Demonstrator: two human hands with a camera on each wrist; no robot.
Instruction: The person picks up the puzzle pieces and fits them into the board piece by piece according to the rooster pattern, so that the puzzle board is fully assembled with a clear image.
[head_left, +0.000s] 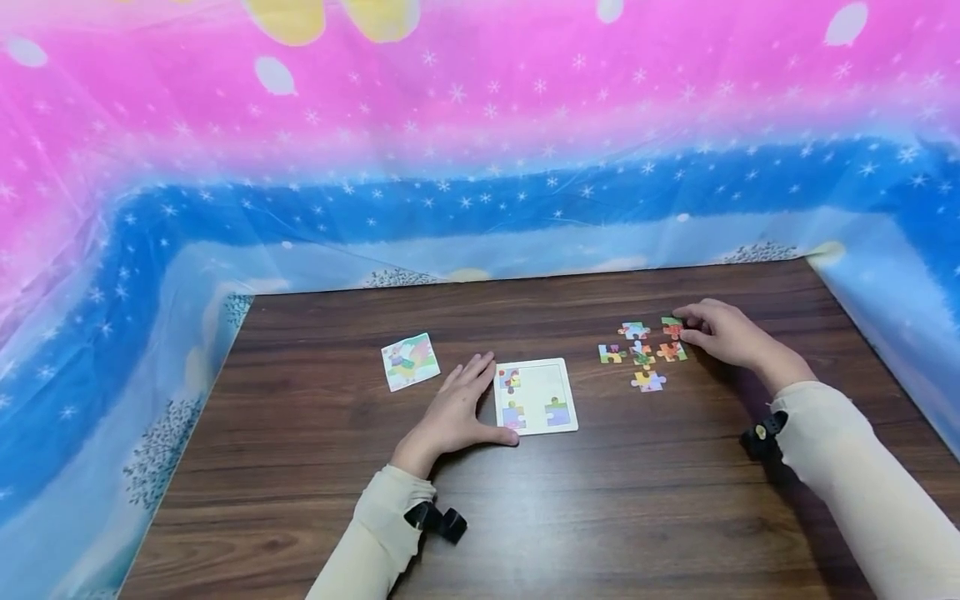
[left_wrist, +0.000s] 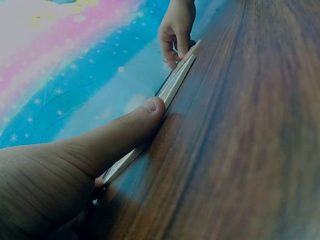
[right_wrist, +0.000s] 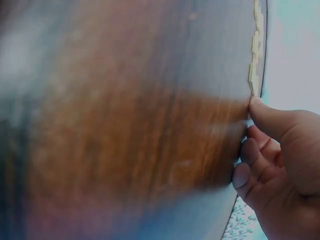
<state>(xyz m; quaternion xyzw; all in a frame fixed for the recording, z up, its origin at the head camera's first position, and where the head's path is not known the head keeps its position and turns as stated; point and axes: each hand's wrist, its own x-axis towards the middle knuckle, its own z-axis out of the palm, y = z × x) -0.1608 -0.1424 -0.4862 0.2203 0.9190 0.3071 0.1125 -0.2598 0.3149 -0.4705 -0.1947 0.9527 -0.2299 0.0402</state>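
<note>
My left hand (head_left: 453, 412) rests at the left side of a white puzzle tray (head_left: 536, 396), its fingers extended along the upper left corner. Its straight thumb (left_wrist: 135, 122) presses against the tray's near edge. Puzzle pieces sit in three corners of the tray: upper left, lower left (head_left: 513, 417) and lower right (head_left: 557, 412). At the right, my right hand (head_left: 723, 333) pinches a green and orange puzzle piece (head_left: 671, 327) between thumb and forefinger, at the far right of a group of loose pieces. Its other fingers are curled in the right wrist view.
Several loose puzzle pieces (head_left: 642, 354) lie close together right of the tray. A square picture card (head_left: 410, 362) with a cartoon figure lies left of it. The brown wooden table (head_left: 315, 467) is bordered at the back and sides by a pink and blue snowflake curtain (head_left: 480, 196).
</note>
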